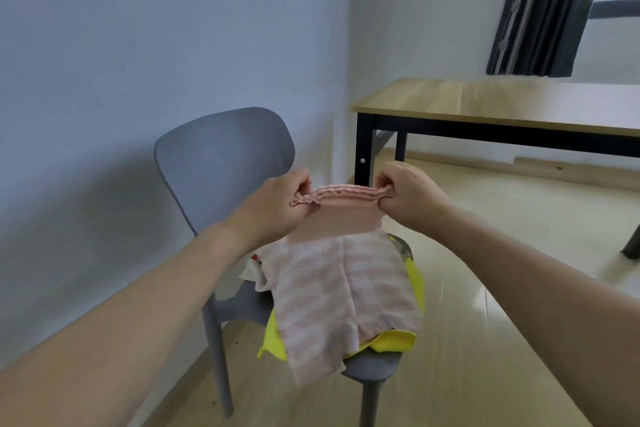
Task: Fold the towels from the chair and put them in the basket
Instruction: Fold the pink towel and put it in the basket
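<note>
Towel (346,295), pink and striped, hangs from both hands over the chair (221,156) seat, its lower end draped on a yellow cloth (394,340) lying there. The left hand (277,208) and right hand (408,196) each pinch a top corner with curled fingers, edge stretched between them. Beyond stands a table (485,104).

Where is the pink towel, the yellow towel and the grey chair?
pink towel (346,288), head view, middle of the striped hanging part.
yellow towel (398,340), head view, front corner lying on the seat.
grey chair (225,156), head view, middle of the backrest.
</note>
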Action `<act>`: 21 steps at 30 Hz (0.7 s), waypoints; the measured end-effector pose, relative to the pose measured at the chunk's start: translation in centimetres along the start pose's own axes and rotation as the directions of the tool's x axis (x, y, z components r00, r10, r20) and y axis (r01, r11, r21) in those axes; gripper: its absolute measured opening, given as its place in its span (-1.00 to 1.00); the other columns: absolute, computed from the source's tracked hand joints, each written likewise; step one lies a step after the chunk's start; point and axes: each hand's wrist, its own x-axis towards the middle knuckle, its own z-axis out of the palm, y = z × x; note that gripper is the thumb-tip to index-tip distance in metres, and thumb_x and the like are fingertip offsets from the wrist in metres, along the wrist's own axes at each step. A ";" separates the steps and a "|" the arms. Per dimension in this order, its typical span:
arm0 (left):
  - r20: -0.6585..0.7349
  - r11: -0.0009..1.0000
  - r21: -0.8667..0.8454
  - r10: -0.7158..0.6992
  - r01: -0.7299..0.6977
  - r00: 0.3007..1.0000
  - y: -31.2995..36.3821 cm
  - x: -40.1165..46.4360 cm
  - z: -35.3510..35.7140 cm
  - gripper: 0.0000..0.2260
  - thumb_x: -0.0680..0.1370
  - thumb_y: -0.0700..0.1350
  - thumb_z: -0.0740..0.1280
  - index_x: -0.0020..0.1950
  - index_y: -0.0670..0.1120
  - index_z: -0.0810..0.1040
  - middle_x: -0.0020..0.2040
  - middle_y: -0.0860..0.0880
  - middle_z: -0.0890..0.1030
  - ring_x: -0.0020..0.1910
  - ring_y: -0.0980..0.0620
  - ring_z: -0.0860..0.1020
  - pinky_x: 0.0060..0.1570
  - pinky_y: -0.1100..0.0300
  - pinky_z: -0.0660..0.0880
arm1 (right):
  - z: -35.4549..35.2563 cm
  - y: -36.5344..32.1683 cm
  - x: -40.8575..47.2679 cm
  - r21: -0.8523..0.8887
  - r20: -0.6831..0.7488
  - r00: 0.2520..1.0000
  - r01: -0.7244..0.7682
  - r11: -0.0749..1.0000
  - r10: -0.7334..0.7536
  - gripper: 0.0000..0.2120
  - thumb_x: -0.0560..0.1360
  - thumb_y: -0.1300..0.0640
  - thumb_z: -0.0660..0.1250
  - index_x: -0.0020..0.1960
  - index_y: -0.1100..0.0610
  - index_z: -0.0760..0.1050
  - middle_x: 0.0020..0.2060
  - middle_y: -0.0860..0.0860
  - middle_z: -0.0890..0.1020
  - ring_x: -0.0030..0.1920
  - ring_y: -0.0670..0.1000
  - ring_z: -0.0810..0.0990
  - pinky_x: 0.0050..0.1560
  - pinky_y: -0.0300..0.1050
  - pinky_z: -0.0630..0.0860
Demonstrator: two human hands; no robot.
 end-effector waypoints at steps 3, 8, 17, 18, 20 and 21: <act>0.011 0.952 0.255 0.172 -0.169 0.985 0.8 -3.0 1.2 -0.87 0.55 -0.11 0.29 -0.15 -0.03 0.37 -0.32 0.07 0.45 -0.39 0.00 0.40 -0.41 0.22 0.32 | 0.5 0.2 -2.8 -0.109 -0.002 0.993 0.113 0.988 -0.114 -0.82 0.39 0.29 0.24 -0.19 0.02 0.35 -0.25 -0.11 0.42 -0.21 -0.03 0.38 -0.19 -0.22 0.22; 0.408 0.959 0.265 -0.017 -0.100 0.913 -1.4 -9.5 7.5 -0.94 0.54 -0.12 0.22 -0.12 -0.01 0.36 -0.26 0.06 0.42 -0.31 0.05 0.39 -0.40 0.23 0.20 | 6.4 2.6 -10.3 -0.171 0.427 0.903 0.031 0.985 0.046 -0.86 0.42 0.24 0.20 -0.15 -0.01 0.37 -0.20 -0.04 0.46 -0.19 0.05 0.42 -0.24 -0.14 0.34; 0.431 0.977 0.096 -0.215 0.192 0.876 -3.4 -8.6 8.9 -0.88 0.56 -0.03 0.27 0.08 0.09 0.41 -0.09 0.07 0.53 -0.13 0.05 0.49 -0.18 0.17 0.41 | 7.5 3.4 -9.4 -0.057 0.571 0.792 -0.225 0.973 0.217 -0.83 0.44 0.23 0.28 -0.05 0.00 0.50 -0.19 -0.07 0.45 -0.12 0.02 0.44 -0.31 -0.26 0.32; 0.389 0.968 0.060 -0.248 0.244 0.887 -3.5 -8.0 8.8 -0.86 0.56 -0.02 0.28 0.11 0.04 0.46 -0.09 0.07 0.52 -0.13 0.08 0.49 -0.19 0.23 0.39 | 7.3 3.4 -8.8 -0.025 0.554 0.801 -0.254 0.967 0.225 -0.88 0.44 0.23 0.31 -0.13 0.02 0.50 -0.24 -0.07 0.47 -0.13 0.02 0.46 -0.30 -0.26 0.33; 0.301 0.948 0.022 -0.310 0.319 0.902 -3.9 -6.8 8.9 -0.83 0.57 -0.02 0.28 0.05 -0.09 0.53 -0.13 0.00 0.54 -0.18 0.07 0.47 -0.26 0.25 0.34 | 7.0 3.7 -7.5 0.037 0.506 0.820 -0.329 0.944 0.266 -0.95 0.44 0.21 0.33 -0.18 0.09 0.54 -0.25 -0.02 0.51 -0.13 0.04 0.49 -0.28 -0.22 0.38; 0.265 0.936 0.015 -0.342 0.351 0.902 -4.2 -6.2 9.0 -0.82 0.56 -0.03 0.28 -0.01 -0.13 0.54 -0.15 -0.05 0.55 -0.20 0.05 0.46 -0.29 0.23 0.32 | 7.0 3.9 -7.0 0.065 0.479 0.829 -0.360 0.931 0.287 -0.93 0.44 0.19 0.33 -0.13 0.17 0.57 -0.22 0.02 0.53 -0.13 0.04 0.49 -0.23 -0.16 0.40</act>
